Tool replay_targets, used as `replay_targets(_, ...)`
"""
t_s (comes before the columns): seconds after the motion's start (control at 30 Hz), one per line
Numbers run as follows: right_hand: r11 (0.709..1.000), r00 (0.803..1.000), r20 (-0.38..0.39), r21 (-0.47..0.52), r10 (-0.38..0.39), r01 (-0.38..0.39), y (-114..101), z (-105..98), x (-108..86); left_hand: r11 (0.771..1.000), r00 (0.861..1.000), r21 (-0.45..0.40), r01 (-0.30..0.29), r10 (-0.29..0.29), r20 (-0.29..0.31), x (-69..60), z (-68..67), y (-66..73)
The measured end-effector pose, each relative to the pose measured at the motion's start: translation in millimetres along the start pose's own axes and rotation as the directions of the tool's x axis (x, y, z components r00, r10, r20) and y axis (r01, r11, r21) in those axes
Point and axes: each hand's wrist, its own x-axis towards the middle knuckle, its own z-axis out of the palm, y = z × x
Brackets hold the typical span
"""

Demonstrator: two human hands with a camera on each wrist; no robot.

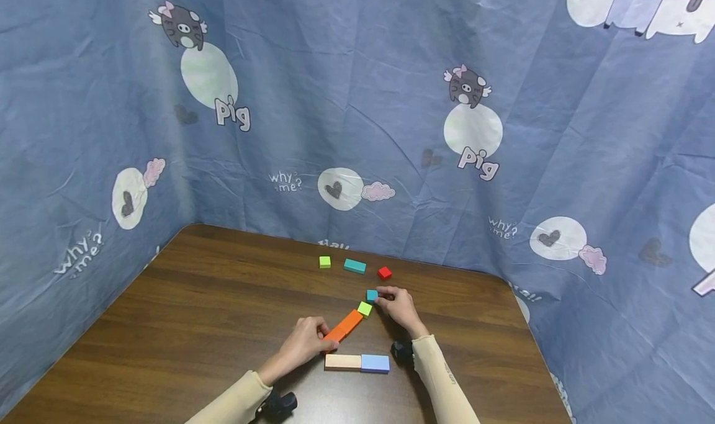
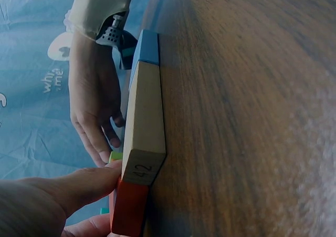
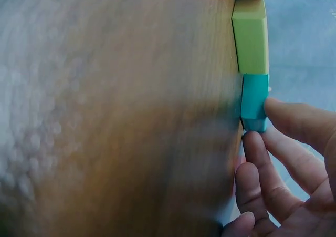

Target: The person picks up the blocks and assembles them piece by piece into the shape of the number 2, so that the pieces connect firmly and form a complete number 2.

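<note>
A slanting row on the table is made of a long orange block (image 1: 343,326), a lime-green block (image 1: 364,309) and a small teal block (image 1: 372,295). Whether the orange part is one block or two end to end, I cannot tell. My left hand (image 1: 306,340) pinches the near end of the orange block between thumb and fingers. At the row's far end, my right hand (image 1: 398,304) holds the teal block, thumb on one side and fingertips at its end. In the right wrist view the teal block (image 3: 255,101) sits against the green block (image 3: 251,35).
Nearer me, a pale wooden block (image 1: 343,362) and a light-blue block (image 1: 375,363) lie end to end. Farther back lie a lime-green cube (image 1: 324,262), a teal oblong block (image 1: 354,266) and a red block (image 1: 384,273). A blue printed curtain (image 1: 346,132) hangs behind the brown table (image 1: 223,312).
</note>
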Motion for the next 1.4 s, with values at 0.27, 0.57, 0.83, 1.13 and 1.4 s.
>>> replay_targets(0.27, 1.000, 1.000, 0.009, -0.004, 0.019, -0.019, 2.5, 2.9, 1.5, 1.000, 1.000, 0.003, 0.003, -0.003, 0.015, 1.0, -0.9, -1.1)
replay_targets(0.57, 1.000, 1.000, 0.020, -0.015, 0.007, -0.007, 2.9, 3.5, 1.8, 1.000, 1.000, -0.005, 0.013, -0.013, 0.016, 1.2, -0.2, -0.7)
replay_targets(0.83, 1.000, 0.999, 0.047, 0.000, -0.008, 0.008, 3.6, 3.8, 1.7, 1.000, 0.999, -0.007, 0.029, -0.029, 0.016, 2.3, 0.9, -1.0)
replay_targets(1.13, 1.000, 0.998, 0.059, -0.018, -0.005, 0.006, 2.4, 3.7, 2.9, 1.000, 1.000, 0.011, 0.004, -0.004, 0.007, 3.0, -1.1, -1.3)
replay_targets(1.4, 1.000, 0.998, 0.067, -0.014, -0.005, 0.006, 2.6, 4.0, 2.4, 1.000, 1.000, 0.009, 0.009, -0.009, 0.010, 2.7, -0.1, -1.6)
